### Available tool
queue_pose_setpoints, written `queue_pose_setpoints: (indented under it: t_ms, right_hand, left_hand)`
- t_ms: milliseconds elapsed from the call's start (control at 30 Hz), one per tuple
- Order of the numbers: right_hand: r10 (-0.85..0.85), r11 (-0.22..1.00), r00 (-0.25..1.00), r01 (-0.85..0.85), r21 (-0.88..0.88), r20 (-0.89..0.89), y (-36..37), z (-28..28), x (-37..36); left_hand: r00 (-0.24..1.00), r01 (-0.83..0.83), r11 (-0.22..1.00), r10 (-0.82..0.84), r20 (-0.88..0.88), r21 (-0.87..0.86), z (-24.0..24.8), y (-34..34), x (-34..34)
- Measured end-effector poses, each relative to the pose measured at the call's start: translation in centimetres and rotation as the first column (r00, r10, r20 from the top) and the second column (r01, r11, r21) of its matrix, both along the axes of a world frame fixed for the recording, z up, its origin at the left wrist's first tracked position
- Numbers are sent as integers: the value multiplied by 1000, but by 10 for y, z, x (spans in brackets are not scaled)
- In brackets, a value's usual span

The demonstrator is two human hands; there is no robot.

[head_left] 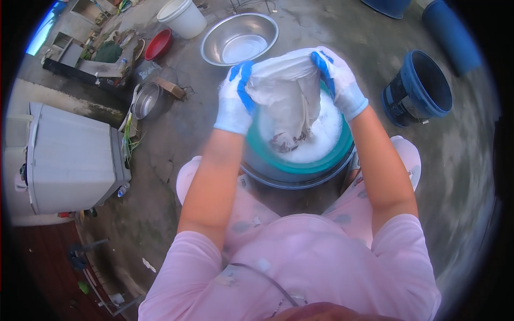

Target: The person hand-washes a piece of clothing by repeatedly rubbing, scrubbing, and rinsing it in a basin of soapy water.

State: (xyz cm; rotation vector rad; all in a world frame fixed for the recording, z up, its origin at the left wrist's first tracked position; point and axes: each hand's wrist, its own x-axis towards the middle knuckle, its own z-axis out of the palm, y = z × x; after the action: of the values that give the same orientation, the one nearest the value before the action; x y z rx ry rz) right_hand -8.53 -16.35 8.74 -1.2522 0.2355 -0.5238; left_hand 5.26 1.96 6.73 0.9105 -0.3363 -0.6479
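Both my hands wear white gloves with blue palms. My left hand and my right hand each grip the top edge of a wet white cloth, stretched between them. The cloth hangs down into a teal basin full of white foamy water. Its dark-patterned lower end touches the foam. The teal basin sits inside a larger grey basin between my knees.
A steel bowl holding water stands just beyond the basin. Farther back are a white bucket and a red bowl. A blue bucket stands at the right. A small metal pot and a grey washing machine are left, on concrete floor.
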Motion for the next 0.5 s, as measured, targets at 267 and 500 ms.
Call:
queue_pose_setpoints:
  t_ms: [267, 500]
  right_hand:
    - [217, 971, 969, -227, 80, 116, -8, 22, -22]
    - [33, 925, 990, -83, -371, -139, 7, 38, -20]
  left_hand:
    - [737, 510, 850, -511, -442, -133, 4, -7, -22]
    - [990, 140, 986, -142, -14, -88, 26, 2, -6]
